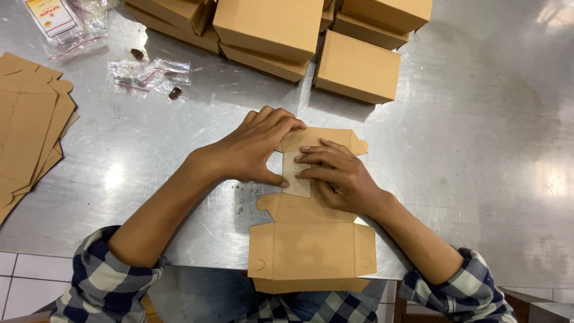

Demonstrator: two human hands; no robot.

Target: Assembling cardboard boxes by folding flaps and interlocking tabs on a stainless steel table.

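Note:
A flat brown cardboard box blank (pixel 311 242) lies on the steel table (pixel 478 149), its near end hanging over the table's front edge. My left hand (pixel 254 146) presses down on the blank's far part, fingers curled over a folded flap. My right hand (pixel 335 176) lies beside it, fingers flat on a pale inner panel (pixel 296 179) of the same blank. Both hands touch the cardboard and each other's fingertips nearly meet.
Several assembled brown boxes (pixel 359 69) are stacked at the back centre. A pile of flat blanks (pixel 30 125) lies at the left edge. Small clear plastic bags (pixel 149 75) sit at back left. White floor tiles (pixel 24 275) show below the table's front edge.

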